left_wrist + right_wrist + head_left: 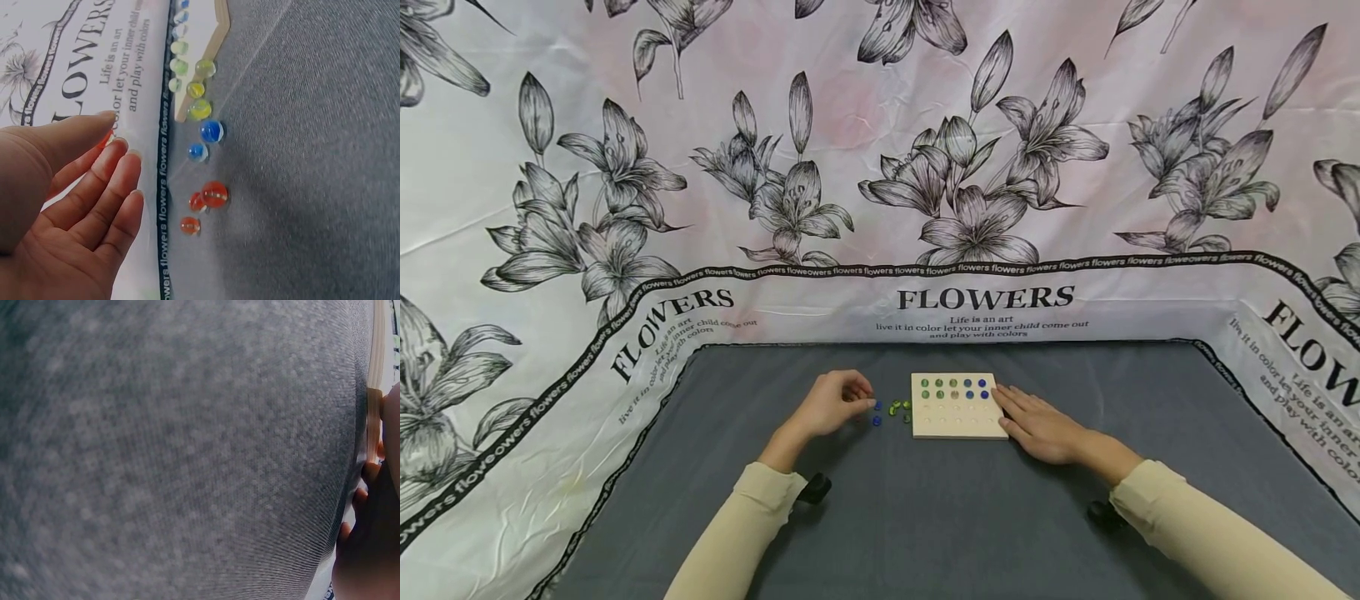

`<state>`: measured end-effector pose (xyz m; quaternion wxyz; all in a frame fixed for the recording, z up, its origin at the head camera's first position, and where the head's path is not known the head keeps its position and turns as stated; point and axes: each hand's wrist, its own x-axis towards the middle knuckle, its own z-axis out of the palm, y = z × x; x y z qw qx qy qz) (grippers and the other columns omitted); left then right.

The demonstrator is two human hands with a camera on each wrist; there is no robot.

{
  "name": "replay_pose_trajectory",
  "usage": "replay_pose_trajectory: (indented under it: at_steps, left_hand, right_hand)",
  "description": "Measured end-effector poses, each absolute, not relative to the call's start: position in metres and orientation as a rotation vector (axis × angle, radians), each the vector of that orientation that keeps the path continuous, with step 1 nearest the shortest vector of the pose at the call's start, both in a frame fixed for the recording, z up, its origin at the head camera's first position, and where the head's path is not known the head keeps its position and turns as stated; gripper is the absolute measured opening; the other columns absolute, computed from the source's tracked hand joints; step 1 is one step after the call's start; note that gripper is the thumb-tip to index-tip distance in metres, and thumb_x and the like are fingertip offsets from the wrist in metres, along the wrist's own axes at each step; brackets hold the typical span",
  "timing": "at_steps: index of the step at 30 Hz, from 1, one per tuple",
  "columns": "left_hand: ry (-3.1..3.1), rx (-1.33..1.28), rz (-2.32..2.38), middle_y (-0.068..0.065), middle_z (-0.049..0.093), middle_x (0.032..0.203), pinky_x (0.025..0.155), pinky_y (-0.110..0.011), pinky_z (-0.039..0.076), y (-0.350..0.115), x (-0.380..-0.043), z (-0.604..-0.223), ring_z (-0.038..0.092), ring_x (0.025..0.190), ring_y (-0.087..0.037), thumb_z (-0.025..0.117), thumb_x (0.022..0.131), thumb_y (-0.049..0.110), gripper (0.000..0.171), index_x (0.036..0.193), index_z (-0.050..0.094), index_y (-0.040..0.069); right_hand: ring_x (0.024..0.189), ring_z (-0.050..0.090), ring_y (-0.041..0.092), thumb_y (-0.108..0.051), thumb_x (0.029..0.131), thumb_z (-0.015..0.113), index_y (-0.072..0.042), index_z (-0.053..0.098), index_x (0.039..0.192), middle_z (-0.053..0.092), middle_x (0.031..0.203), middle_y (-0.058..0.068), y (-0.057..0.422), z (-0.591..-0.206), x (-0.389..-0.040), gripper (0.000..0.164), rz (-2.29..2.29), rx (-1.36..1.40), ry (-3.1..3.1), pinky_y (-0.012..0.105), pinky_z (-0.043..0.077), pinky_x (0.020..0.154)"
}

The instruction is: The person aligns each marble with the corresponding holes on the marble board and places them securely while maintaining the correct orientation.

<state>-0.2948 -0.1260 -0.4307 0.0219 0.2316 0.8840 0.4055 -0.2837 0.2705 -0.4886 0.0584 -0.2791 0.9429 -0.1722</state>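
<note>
Between thumb and forefinger my left hand (87,200) pinches an orange-red marble (105,140), mostly hidden by the fingers. That hand hovers left of the wooden board (958,429), over loose marbles. On the cloth near it lie blue marbles (212,131), yellow-green marbles (200,110) and several orange-red marbles (214,194). The orange-red ones are hidden behind the hand in the head view. Green and blue marbles (982,383) fill most of the board's two far rows; the near rows show bare hollows. My right hand (1041,429) rests along the board's right edge, fingers extended.
Dark grey cloth (925,517) covers the table. A white floral curtain (820,308) printed with lettering rises behind it and along both sides. Dark wrist-worn devices (814,488) sit under both sleeves.
</note>
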Motion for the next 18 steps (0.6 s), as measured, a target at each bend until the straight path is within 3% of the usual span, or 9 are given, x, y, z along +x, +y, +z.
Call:
replay_pose_trajectory:
  at_steps: [12, 18]
  left_hand:
    - [2.693, 0.773, 1.284, -0.007, 0.069, 0.092, 0.059, -0.030, 0.053, -0.118, -0.293, -0.429, 0.065, 0.068, -0.022, 0.072, 0.097, 0.012, 0.019, 0.111, 0.070, 0.000]
    - [2.719, 0.789, 1.254, -0.005, 0.069, 0.094, 0.067, -0.029, 0.052, -0.114, -0.292, -0.429, 0.064, 0.077, -0.016, 0.072, 0.097, 0.012, 0.016, 0.110, 0.071, 0.002]
  right_hand:
    - [0.151, 0.021, 0.047, -0.032, 0.112, 0.038, 0.002, 0.028, 0.160, 0.024, 0.165, 0.024, 0.267, -0.483, -0.278, 0.059, -0.521, -0.874, 2.880, 0.065, 0.020, 0.118]
    - [0.152, 0.021, 0.047, -0.031, 0.112, 0.038, 0.001, 0.027, 0.160, 0.024, 0.166, 0.024, 0.265, -0.481, -0.275, 0.058, -0.525, -0.863, 2.869, 0.065, 0.019, 0.118]
